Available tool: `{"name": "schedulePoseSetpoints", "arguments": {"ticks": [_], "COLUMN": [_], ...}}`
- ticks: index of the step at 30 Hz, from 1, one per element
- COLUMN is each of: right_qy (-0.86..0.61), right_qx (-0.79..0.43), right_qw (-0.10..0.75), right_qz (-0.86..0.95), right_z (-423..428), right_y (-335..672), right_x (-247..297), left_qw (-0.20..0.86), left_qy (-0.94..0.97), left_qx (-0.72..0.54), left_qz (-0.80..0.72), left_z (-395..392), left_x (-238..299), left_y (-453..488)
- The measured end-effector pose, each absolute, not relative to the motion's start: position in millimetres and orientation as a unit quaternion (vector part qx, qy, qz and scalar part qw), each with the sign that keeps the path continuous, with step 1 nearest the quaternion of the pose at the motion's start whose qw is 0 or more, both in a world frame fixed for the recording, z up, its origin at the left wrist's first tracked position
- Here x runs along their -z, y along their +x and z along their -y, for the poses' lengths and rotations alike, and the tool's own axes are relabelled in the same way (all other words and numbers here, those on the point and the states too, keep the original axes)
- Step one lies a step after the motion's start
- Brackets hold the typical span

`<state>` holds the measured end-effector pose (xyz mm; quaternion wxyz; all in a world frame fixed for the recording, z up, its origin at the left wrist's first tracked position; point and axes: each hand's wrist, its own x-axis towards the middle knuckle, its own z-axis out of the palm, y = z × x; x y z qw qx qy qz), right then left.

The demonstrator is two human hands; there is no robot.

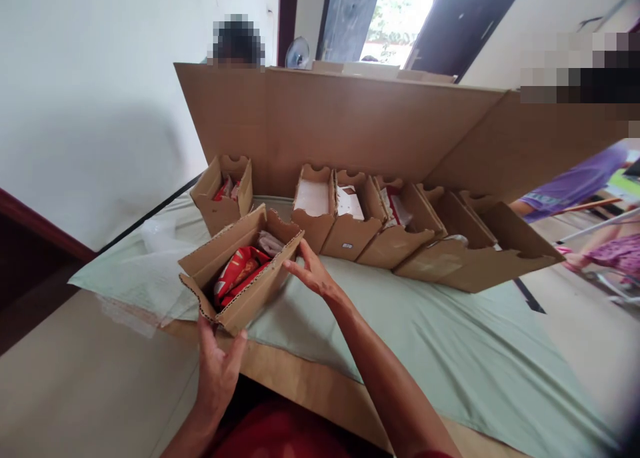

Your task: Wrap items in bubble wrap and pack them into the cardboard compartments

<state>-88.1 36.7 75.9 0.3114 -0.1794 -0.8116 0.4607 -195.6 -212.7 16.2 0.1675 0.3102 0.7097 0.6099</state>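
Note:
Between my two hands is an open cardboard box (pixel 260 288), long and narrow, tilted at the table's front edge. Red printed packets (pixel 240 271) lie inside it, with a clear plastic-wrapped item (pixel 271 243) at the far end. My left hand (pixel 217 361) grips the near end from below, thumb on the outside and fingers partly hidden under the cardboard. At the far right corner, my right hand (pixel 313 271) holds the box's side, its fingertips partly behind the wall.
Several similar cardboard bins (pixel 350 235) stand in a row, some holding white or red items. Another bin (pixel 225 198) with red packets is at left. A tall cardboard panel (pixel 350 125) rises behind. Crumpled clear plastic (pixel 155 271) lies on the green cloth (pixel 400 325). People are beyond.

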Motion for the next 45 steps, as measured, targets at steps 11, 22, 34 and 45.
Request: {"name": "schedulePoseSetpoints", "arguments": {"ticks": [11,22,34,45], "right_qy": [-0.363,-0.236,-0.248,-0.292], "right_qx": [-0.245,-0.253,-0.262,-0.248], "right_qw": [0.433,0.314,0.178,0.143], "right_qz": [0.788,0.884,0.916,0.912], "right_z": [129,116,31,-9], "right_y": [12,-58,-145,-130], "right_x": [-17,-15,-36,-7], "left_qw": [0.163,0.221,0.208,0.192], "left_qy": [0.337,0.389,0.360,0.338], "left_qx": [-0.635,-0.643,-0.599,-0.635], "left_qz": [-0.676,-0.622,-0.684,-0.668], "left_z": [153,75,117,10], "left_x": [-23,-35,-11,-25], "left_y": [-249,-273,-262,-262]}}
